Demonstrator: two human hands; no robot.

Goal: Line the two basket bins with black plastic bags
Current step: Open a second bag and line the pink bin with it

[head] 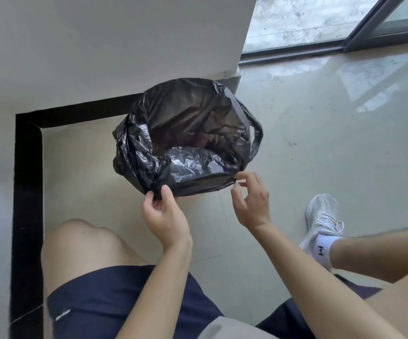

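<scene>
A black plastic bag [185,133] is spread wide open on the floor and folded outward all round, covering whatever stands under it; no basket surface shows. My left hand [166,214] pinches the bag's near-left edge between thumb and fingers. My right hand [252,199] is at the near-right edge, its fingertips touching or just off the folded plastic, fingers loosely curved. A bag handle loop [258,140] sticks out on the right side. No second bin is in view.
The bag sits in a corner beside a white wall [100,45] with a black skirting strip [27,192]. A glossy tiled floor [332,143] stretches right toward a sliding glass door [345,42]. My bare knee [80,243] and white sneaker [320,221] are close by.
</scene>
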